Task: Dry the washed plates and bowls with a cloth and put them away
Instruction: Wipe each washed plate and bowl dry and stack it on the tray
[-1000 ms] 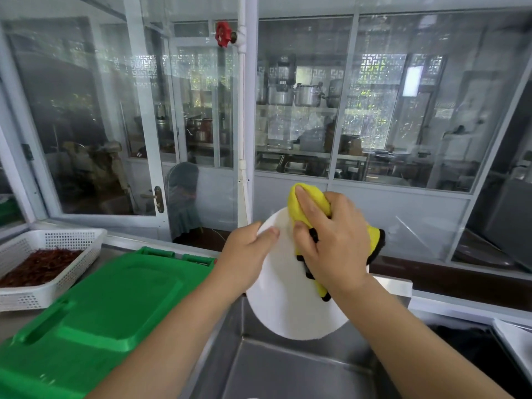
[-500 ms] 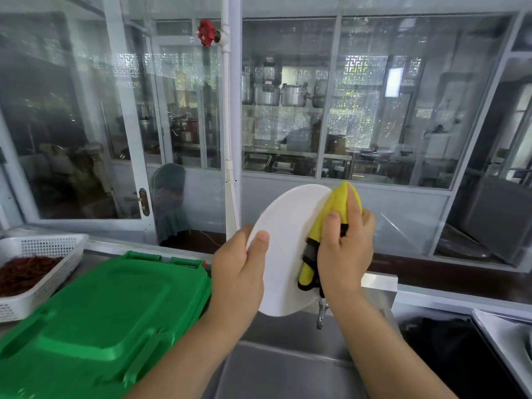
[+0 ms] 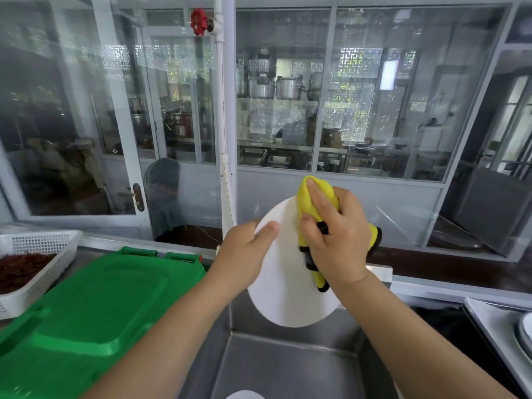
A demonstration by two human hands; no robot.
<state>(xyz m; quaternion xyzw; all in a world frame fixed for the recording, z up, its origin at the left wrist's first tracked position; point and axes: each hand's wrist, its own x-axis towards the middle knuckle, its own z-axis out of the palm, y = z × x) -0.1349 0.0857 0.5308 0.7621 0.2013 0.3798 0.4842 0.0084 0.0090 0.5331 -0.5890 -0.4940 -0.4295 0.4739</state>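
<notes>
Cloth point(image 3: 312, 203) hides plate point(image 3: 285, 289) rim

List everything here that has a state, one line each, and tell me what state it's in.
Plate: held on edge over the sink.
Cloth: pressed on the plate.
Left hand: grips the plate's rim.
Right hand: holds the cloth.
Green lid: lying flat.
Basket: filled.

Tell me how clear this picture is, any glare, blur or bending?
Head view: the white plate is nearly blown out; the glass partition carries hazy reflections; the frames bow from wide-angle distortion; the left hand and the right hand on the yellow cloth look slightly soft.
</notes>
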